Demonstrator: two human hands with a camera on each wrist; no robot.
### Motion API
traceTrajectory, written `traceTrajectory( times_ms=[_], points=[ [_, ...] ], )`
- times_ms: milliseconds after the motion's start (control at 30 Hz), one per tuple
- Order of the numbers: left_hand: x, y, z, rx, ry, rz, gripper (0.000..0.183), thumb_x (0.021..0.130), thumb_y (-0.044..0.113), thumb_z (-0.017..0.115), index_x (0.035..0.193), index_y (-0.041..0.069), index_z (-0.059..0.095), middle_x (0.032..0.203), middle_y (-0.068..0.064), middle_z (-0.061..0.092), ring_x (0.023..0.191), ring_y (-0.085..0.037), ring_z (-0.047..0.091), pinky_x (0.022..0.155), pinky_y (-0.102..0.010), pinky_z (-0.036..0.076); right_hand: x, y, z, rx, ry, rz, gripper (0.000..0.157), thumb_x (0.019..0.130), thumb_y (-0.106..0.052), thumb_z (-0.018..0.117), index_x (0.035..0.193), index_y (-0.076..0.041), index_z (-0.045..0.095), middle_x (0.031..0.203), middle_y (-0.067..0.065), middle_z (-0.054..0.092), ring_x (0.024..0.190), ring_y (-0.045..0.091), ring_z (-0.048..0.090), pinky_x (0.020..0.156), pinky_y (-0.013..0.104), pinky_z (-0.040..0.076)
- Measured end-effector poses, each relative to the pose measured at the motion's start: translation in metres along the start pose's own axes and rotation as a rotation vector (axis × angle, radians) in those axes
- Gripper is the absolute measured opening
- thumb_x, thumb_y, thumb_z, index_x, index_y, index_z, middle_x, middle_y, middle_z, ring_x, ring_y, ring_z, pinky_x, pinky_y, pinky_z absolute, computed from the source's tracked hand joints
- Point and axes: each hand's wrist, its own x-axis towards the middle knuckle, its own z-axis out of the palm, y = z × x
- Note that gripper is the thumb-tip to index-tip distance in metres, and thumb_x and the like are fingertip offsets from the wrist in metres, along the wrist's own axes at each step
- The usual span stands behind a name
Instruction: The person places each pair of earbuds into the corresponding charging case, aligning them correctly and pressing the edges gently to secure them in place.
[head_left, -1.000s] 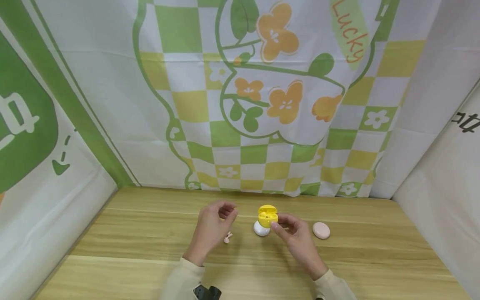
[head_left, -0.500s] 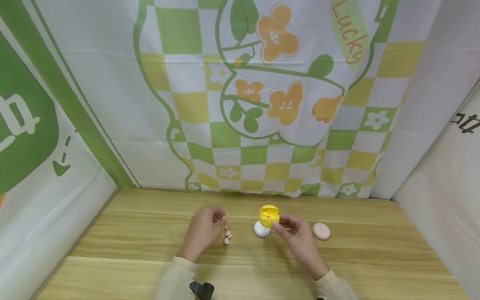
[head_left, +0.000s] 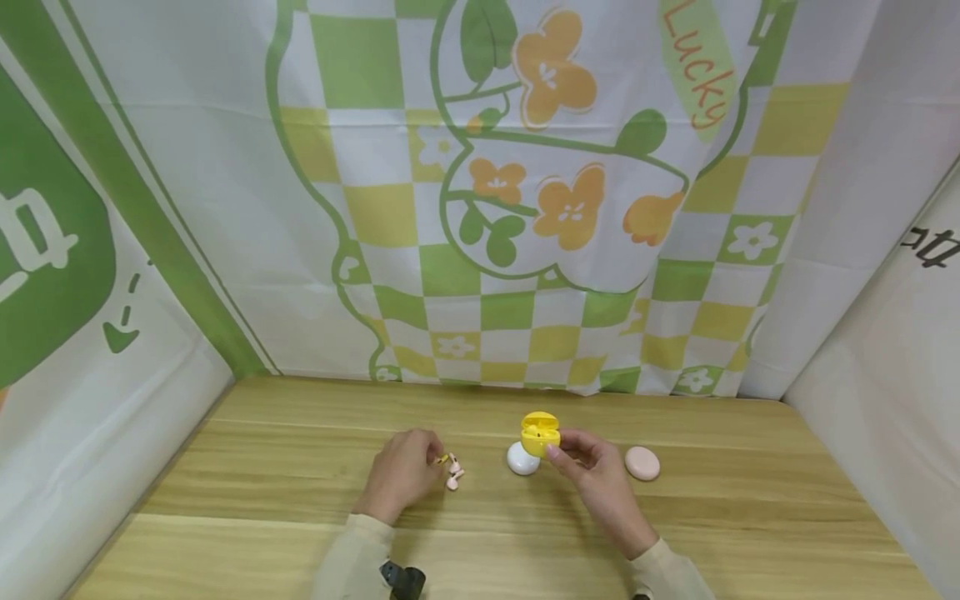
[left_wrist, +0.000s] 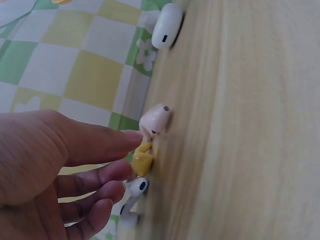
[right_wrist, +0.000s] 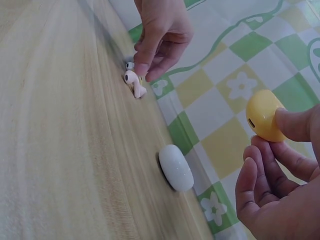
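My left hand is low at the table, thumb and index finger pinching a small yellow earbud. Right beside its fingertips lie pink earbuds. White earbuds show under the fingers in the left wrist view; in the head view that hand hides them. My right hand holds a round yellow earbud case by its side, thumb in front and fingers behind. The case's lid is raised toward the back, and a yellow earbud shows inside it. In the right wrist view only the case's smooth underside shows.
A white earbud case stands on the wooden table, partly overlapped by the yellow case. To the right of my right hand lies a pink case. A checked cloth hangs along the table's back edge, with white cloth at both sides.
My left hand has moved left and down to the table beside the pink earbuds, and the yellow earbud now shows at its fingertips. My right hand keeps the case nearly still.
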Motion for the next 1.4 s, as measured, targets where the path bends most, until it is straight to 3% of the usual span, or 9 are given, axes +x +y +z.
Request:
traceTrajectory(
  times_ms=[300,767,1000,1400],
  points=[
    [0.0,-0.003,0.007,0.047,0.002,-0.013,0.015,0.082,0.011,0.085,0.082,0.008,0.07,0.076,0.0,0.062,0.067,-0.015,0.052,0.058,-0.034,0.044,0.003,0.003,-0.001,0.019,0.001,0.019,0.027,0.094,-0.004,0.072,0.117,0.009,0.066,0.106,0.014,0.07,0.09,0.016,0.064,0.079,0.024,0.054],
    [0.002,0.0,0.005,0.014,0.021,-0.031,0.008,0.085,0.01,0.08,0.085,0.01,0.072,0.077,0.003,0.062,0.07,-0.015,0.055,0.061,-0.037,0.046,0.002,0.003,0.0,0.001,0.001,0.002,0.024,0.093,-0.004,0.072,0.114,0.008,0.068,0.104,0.013,0.07,0.088,0.016,0.064,0.078,0.024,0.054],
    [0.003,0.009,0.001,-0.17,0.055,0.01,0.005,0.088,0.011,0.079,0.089,0.01,0.074,0.08,0.004,0.067,0.074,-0.012,0.06,0.065,-0.035,0.051,0.0,0.002,0.002,-0.003,-0.008,-0.012,0.023,0.093,-0.003,0.072,0.113,0.007,0.068,0.101,0.013,0.07,0.088,0.015,0.064,0.078,0.024,0.054],
    [0.002,0.031,-0.009,-0.549,-0.035,0.085,0.012,0.096,0.012,0.072,0.104,0.004,0.074,0.095,-0.001,0.073,0.088,-0.017,0.067,0.079,-0.036,0.055,0.0,0.006,0.006,-0.076,0.01,-0.08,0.02,0.091,-0.003,0.074,0.109,0.005,0.071,0.099,0.012,0.07,0.087,0.017,0.064,0.077,0.024,0.054]
  ],
)
